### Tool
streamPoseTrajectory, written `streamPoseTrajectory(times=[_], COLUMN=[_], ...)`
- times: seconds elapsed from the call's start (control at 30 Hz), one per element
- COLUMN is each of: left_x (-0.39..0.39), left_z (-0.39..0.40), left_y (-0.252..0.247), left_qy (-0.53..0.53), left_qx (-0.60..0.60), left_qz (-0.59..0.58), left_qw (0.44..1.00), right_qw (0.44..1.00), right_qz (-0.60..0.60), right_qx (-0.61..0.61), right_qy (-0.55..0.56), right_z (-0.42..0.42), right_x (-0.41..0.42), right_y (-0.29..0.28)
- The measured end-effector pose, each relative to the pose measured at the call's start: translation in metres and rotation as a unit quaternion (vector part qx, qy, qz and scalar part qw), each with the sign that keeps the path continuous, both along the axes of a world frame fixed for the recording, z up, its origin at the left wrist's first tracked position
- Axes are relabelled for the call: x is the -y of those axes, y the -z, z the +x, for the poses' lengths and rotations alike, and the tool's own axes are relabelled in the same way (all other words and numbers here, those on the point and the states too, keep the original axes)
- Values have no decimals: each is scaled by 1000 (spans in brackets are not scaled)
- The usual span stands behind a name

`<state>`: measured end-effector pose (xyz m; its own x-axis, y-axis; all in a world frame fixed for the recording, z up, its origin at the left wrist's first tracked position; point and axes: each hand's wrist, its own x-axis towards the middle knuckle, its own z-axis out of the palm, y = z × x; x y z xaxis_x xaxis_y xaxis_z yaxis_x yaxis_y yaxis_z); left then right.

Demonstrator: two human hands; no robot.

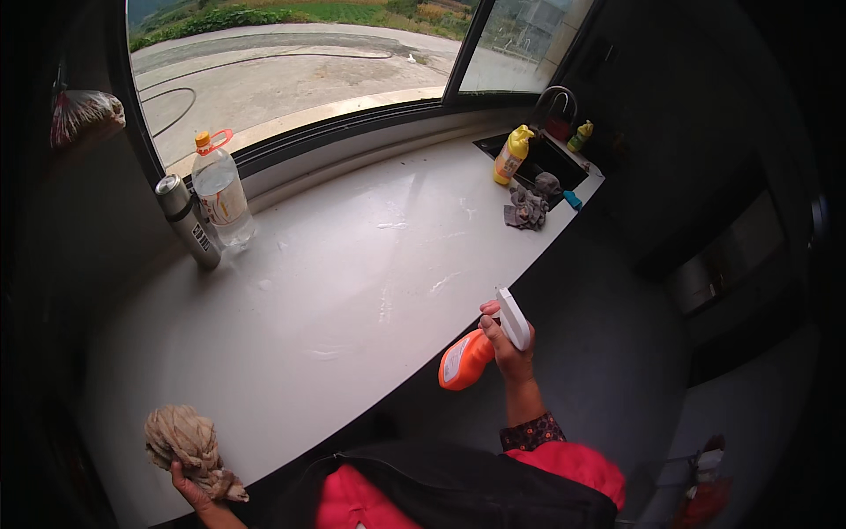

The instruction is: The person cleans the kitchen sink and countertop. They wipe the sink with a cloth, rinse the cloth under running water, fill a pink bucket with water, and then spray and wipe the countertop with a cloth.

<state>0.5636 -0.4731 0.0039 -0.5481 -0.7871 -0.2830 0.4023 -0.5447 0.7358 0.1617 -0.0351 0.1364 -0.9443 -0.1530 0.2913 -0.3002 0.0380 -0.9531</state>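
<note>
My right hand [509,344] grips the neck of an orange spray bottle [468,360] with a white trigger head, held at the front edge of a white countertop [317,397]. At the lower left, my left hand [190,488] holds a bunched beige-brown cloth [182,440] over the counter. Wet streaks and patches of whitish liquid [391,226] lie on the middle of the countertop.
A steel thermos [188,225] and a large clear plastic bottle [223,195] stand at the back left. Near the black sink [555,165] at the far right are a yellow bottle [512,155], grey rags [527,209] and a green-yellow bottle [581,136]. A window frame [344,123] runs behind.
</note>
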Motion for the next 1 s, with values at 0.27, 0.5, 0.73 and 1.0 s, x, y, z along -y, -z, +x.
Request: streamPoseTrajectory(times=[0.27,0.5,0.73,1.0], left_x=[-94,-217,-306,-376], left_z=[-233,-407,-513,-554], left_y=[-65,-68,-66,-76], left_qy=[219,429,411,322], left_qx=[-18,-55,-48,1], left_qz=[-65,-71,-61,-51], left_qw=[973,899,908,945], right_qw=[980,914,966,976], right_qz=[17,40,111,212], right_qx=[-39,32,95,24], right_qy=[196,402,212,-37], right_z=[-11,4,-93,-267], right_x=[-114,-238,-303,-268], right_y=[9,12,31,63])
